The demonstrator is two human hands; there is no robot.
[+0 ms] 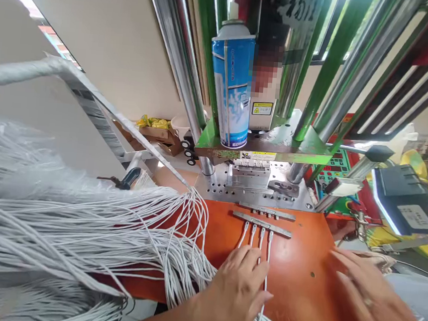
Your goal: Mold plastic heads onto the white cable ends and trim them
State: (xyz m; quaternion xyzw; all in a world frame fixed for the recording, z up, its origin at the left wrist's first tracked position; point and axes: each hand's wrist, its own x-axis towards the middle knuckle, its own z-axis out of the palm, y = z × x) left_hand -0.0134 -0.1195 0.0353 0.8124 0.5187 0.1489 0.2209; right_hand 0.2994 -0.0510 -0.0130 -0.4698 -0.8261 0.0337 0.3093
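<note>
My left hand (238, 290) is closed over several white cables (242, 239) on the orange board (294, 267); its curled fingers hide part of them. Small connectors at the cable ends meet a slim metal bar (263, 224). Just behind it lies a second metal bar (267, 211) with small studs. Over the board's right edge, my right hand (377, 299) has its fingers stretched out, holds nothing visible and is blurred by motion.
A large heap of white cables (79, 238) spreads over the left side. Behind the board stands a green press with a metal mould (251, 173) and a blue spray can (232, 87) on its plate. A black box (407, 197) and a control panel (335, 166) are at right.
</note>
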